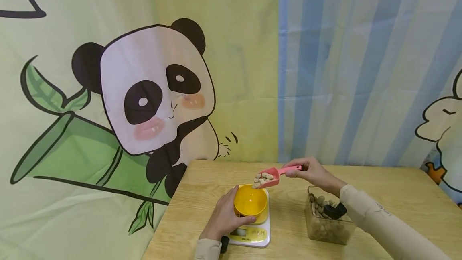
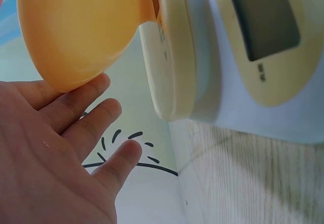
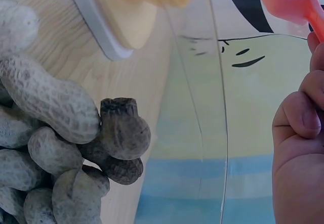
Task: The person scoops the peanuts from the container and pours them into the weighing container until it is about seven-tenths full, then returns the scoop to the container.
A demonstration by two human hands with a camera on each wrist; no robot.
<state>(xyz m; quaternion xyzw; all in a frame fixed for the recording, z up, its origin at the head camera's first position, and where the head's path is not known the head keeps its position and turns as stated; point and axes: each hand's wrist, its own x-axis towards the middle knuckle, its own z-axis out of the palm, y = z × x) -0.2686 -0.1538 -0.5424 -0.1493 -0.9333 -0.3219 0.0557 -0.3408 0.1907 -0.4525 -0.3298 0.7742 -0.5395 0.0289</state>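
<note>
My right hand (image 1: 308, 170) pinches the handle of a pink scoop (image 1: 276, 174) loaded with unshelled peanuts (image 1: 264, 178). The scoop's lip points left, over the far rim of a yellow bowl (image 1: 250, 202). No peanuts show inside the bowl, which sits on the plate of a white and yellow kitchen scale (image 1: 265, 236). Around the bowl's left side goes my left hand (image 1: 225, 216), thumb at the near side and fingers at the far left. In the left wrist view, the fingers (image 2: 86, 100) lie against the bowl's underside, the lower ones apart from it.
A clear plastic box (image 1: 326, 234) of peanuts stands right of the scale, below my right forearm. Its clear wall (image 3: 223, 133) shows in the right wrist view. The wooden table (image 1: 288, 212) ends at a cartoon-printed curtain (image 1: 245, 71) behind.
</note>
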